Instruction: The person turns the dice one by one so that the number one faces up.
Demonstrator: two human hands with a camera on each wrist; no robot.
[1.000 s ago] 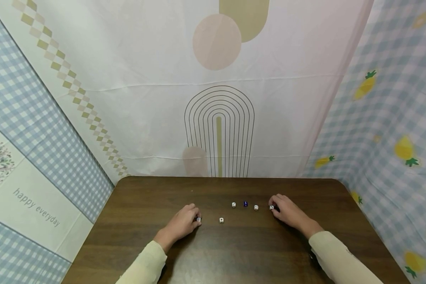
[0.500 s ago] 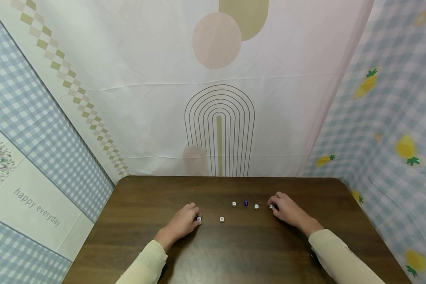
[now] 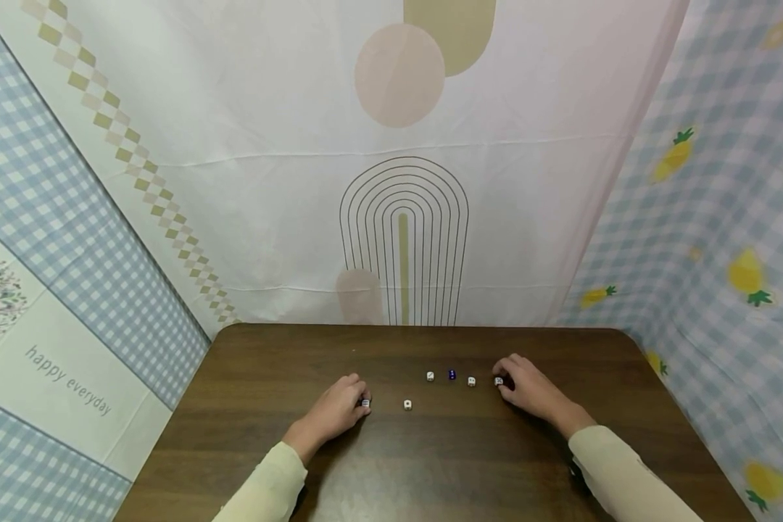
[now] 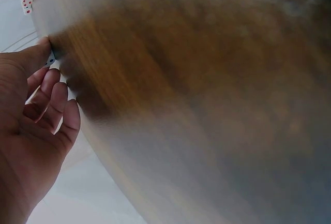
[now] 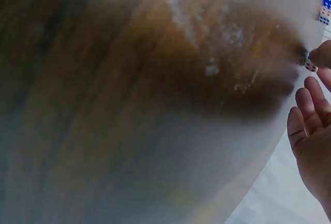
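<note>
Dark wood bench (image 3: 391, 464), far corners rounded, L sleeve (image 3: 264, 478) & R sleeve (image 3: 626, 471) over its near part. Blue-check cloth (image 3: 72, 188) on L, pineapple cloth (image 3: 698, 217) on R, white printed cloth (image 3: 267, 217) past far edge.

L hand (image 3: 329, 411), L of bench ctr: thumb & index pinch white L die (image 3: 365, 403), other fingers (image 4: 58, 100) loosely bent. R hand (image 3: 528, 384), toward far R corner, pinches white R die (image 3: 499, 380) the same way; fingertips partly cover both, so can't tell if either touches the bench.

Btwn hands, near to far: lone white die (image 3: 407, 405) abt mid-bench; then, closer to far edge, 2nd white die (image 3: 472, 381) nr R die, 3rd white die (image 3: 430, 376), and blue die (image 3: 452, 374) btwn those two.
</note>
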